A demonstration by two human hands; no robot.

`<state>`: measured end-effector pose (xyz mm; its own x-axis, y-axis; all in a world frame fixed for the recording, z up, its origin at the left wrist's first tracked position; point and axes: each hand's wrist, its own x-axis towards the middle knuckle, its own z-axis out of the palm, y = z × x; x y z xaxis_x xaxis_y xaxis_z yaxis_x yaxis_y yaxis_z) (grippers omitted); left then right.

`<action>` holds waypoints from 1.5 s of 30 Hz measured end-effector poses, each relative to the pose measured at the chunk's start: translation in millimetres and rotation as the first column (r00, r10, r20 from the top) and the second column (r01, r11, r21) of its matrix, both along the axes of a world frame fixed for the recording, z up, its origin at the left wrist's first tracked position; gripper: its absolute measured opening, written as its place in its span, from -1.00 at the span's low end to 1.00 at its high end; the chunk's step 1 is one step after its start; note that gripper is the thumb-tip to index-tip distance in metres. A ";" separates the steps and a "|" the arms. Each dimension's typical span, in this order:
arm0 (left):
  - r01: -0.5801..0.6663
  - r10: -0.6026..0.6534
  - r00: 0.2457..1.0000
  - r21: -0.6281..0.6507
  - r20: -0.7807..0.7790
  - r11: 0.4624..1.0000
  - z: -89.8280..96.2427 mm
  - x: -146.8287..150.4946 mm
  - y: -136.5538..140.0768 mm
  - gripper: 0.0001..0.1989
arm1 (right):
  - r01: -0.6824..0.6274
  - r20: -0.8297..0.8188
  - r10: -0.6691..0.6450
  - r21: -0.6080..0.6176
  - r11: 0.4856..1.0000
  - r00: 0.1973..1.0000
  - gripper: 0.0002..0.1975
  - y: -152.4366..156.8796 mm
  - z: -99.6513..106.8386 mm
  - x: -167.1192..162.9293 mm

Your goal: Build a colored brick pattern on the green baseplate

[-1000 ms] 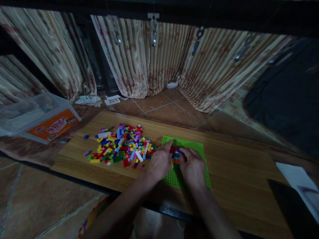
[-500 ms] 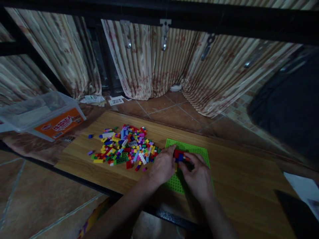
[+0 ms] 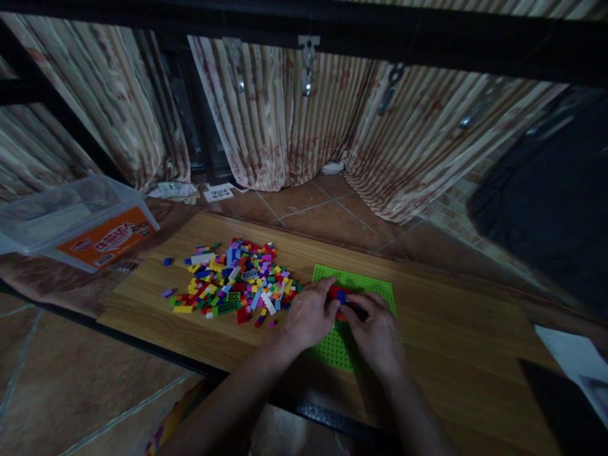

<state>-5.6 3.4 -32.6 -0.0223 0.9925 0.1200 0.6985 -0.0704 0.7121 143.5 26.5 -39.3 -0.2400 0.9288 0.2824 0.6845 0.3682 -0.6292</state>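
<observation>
A green studded baseplate point(image 3: 332, 351) lies on the wooden table, partly covered by my hands. Over it, red and blue toy bricks point(image 3: 341, 296) show between my fingers, with a bit of orange below them. My left hand point(image 3: 311, 315) is closed on the left side of these bricks, its thumb and fingers bent against them. From the right, my right hand point(image 3: 376, 326) pinches the same cluster with thumb and fingertips. How the bricks join, and whether they are fixed to the baseplate, is hidden by the fingers.
Left of the baseplate spreads a heap of loose multicoloured bricks point(image 3: 237, 278). A clear plastic box point(image 3: 109, 237) with an orange label stands beyond the table's left end. White paper point(image 3: 572, 354) lies at the right. Striped curtains point(image 3: 308, 126) hang behind.
My fingers have drawn slightly closer together around the bricks, and the blue brick has shifted a little left and up. The whole view has moved slightly.
</observation>
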 end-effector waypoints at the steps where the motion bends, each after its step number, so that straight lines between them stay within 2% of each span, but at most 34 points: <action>1: -0.016 0.016 1.000 -0.001 0.004 1.000 0.6 1.5 1.4 -0.57 | -0.002 -0.001 0.002 -0.002 1.000 1.000 -0.77 0.0 0.0 0.2; 9: -0.232 0.233 0.973 -0.067 0.002 0.970 2.3 14.6 14.8 -0.79 | 0.008 -0.026 -0.008 -0.017 1.000 1.000 -0.78 0.9 -2.0 0.6; 14: -0.284 0.285 0.959 -0.113 -0.008 0.952 4.8 16.4 17.6 -0.82 | 0.020 -0.057 -0.023 -0.056 0.998 0.998 -0.78 2.7 -4.9 -0.2; 25: -0.241 0.231 0.969 -0.135 -0.086 0.961 8.0 16.6 16.5 -0.83 | 0.029 -0.117 -0.039 -0.087 0.996 0.992 -0.79 3.9 -5.3 -2.1; 28: -0.176 0.169 0.981 -0.074 -0.092 0.982 4.4 16.5 10.0 -0.76 | -0.010 -0.177 -0.016 -0.147 0.989 0.984 -0.77 8.2 -2.9 4.9; 31: -0.146 0.144 0.986 -0.015 -0.081 0.989 0.8 14.7 2.0 -0.68 | 0.067 -0.212 -0.105 -0.180 0.981 0.972 -0.73 14.9 -1.2 17.3; 35: -0.147 0.145 0.988 -0.023 -0.059 0.989 -1.2 12.7 -6.3 -0.60 | 0.210 -0.080 -0.218 -0.105 0.972 0.973 -0.65 23.0 -1.4 33.7; 40: -0.103 0.102 0.993 -0.008 -0.051 0.995 -5.3 18.2 -9.6 -0.38 | 0.152 0.028 -0.151 -0.038 0.988 0.988 -0.61 22.9 -3.7 34.3; 42: -0.092 0.091 0.996 -0.021 -0.011 0.996 -6.8 22.1 -8.0 -0.36 | 0.135 0.037 -0.134 -0.028 0.990 0.990 -0.62 21.5 -3.5 31.6; 45: -0.002 0.004 0.999 -0.043 0.049 0.999 -6.7 26.5 -3.0 -0.35 | 0.170 0.093 -0.165 -0.051 0.984 0.982 -0.63 21.2 -1.4 32.2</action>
<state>20.9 0.4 -39.3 -0.0301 0.9967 0.0755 0.6631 -0.0367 0.7477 175.7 47.8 -40.8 -0.1014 0.9721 0.2113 0.7872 0.2083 -0.5805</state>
